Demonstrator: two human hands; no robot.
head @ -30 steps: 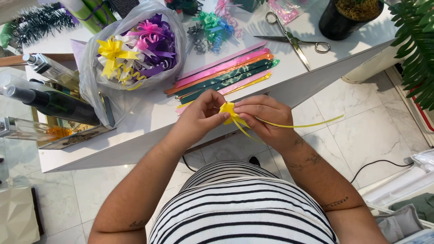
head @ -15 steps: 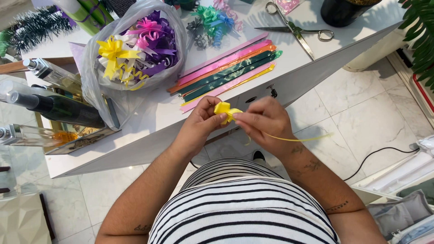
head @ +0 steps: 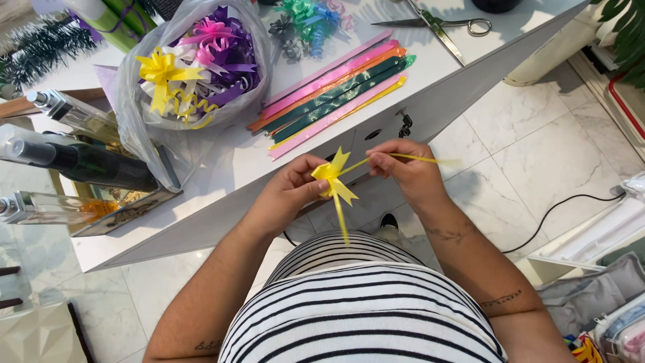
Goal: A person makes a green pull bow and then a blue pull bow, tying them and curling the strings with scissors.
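Two hands work a yellow ribbon bow (head: 334,178) just off the near edge of a white counter (head: 222,168), seen from the single head view. The left hand (head: 292,188) pinches the bow's centre between thumb and fingers, closed on it, so the bow sits in the air between the counter edge and the striped shirt (head: 356,309). The right hand (head: 406,171) is closed on a thin yellow strand (head: 416,158) that runs from the bow toward the right, nearly level; a second tail hangs straight down from the bow toward the shirt. On the counter, a clear plastic bag (head: 195,74) lies open at the left, bulging with finished purple, pink and yellow bows. Beside it a flat bundle of ribbon strips (head: 332,94) in pink, orange, dark green and yellow lies diagonally, its long axis rising toward the upper right. Scissors (head: 437,27) rest at the far edge. Dark and clear bottles (head: 80,165) lie on a tray at the left side.
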